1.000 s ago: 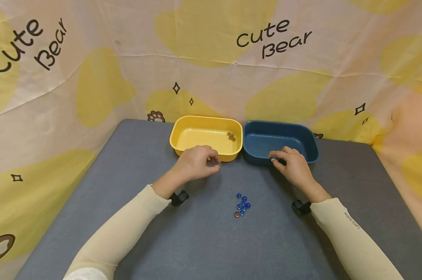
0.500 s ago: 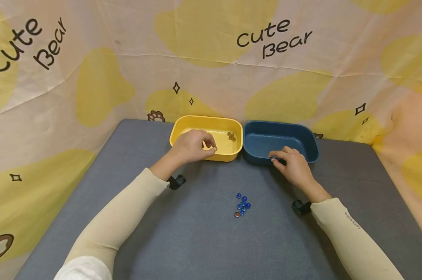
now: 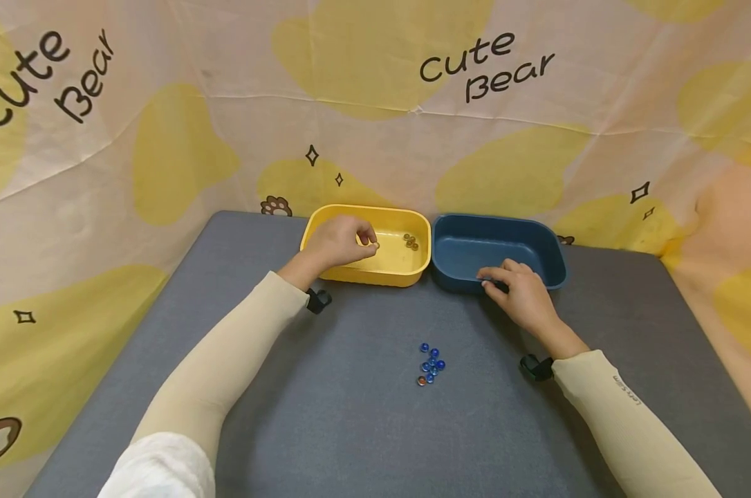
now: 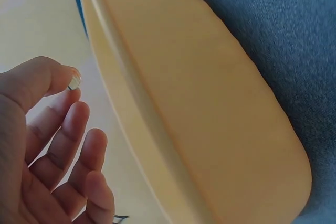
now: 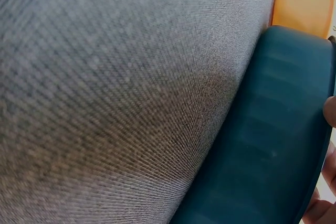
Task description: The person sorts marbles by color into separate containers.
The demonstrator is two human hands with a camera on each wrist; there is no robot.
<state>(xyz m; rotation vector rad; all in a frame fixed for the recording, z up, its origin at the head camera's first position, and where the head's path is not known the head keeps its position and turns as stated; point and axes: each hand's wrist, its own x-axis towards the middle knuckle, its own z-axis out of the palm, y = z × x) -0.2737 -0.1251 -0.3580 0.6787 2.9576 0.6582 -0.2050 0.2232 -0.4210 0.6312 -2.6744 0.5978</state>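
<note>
My left hand [image 3: 340, 241] is over the left part of the yellow bin [image 3: 382, 277]. Thumb and forefinger pinch a small clear marble [image 4: 74, 81], best seen in the left wrist view; the other fingers are loosely curled. Several brownish glass marbles [image 3: 411, 242] lie at the right end inside that bin. My right hand [image 3: 518, 294] grips the front rim of the dark blue bin [image 3: 453, 277], thumb outside and fingers over the inner side. In the right wrist view only the fingertips [image 5: 329, 112] show at the rim.
Several blue marbles [image 3: 433, 363] form a loose cluster on the grey tabletop [image 3: 350, 415], with one orange-centred marble [image 3: 422, 381] at their near end. Both bins stand side by side at the back, against a printed cloth [image 3: 375, 159].
My left hand has moved from in front of the yellow bin up and over its rim, carrying the marble. The right hand has stayed at the blue bin's rim.
</note>
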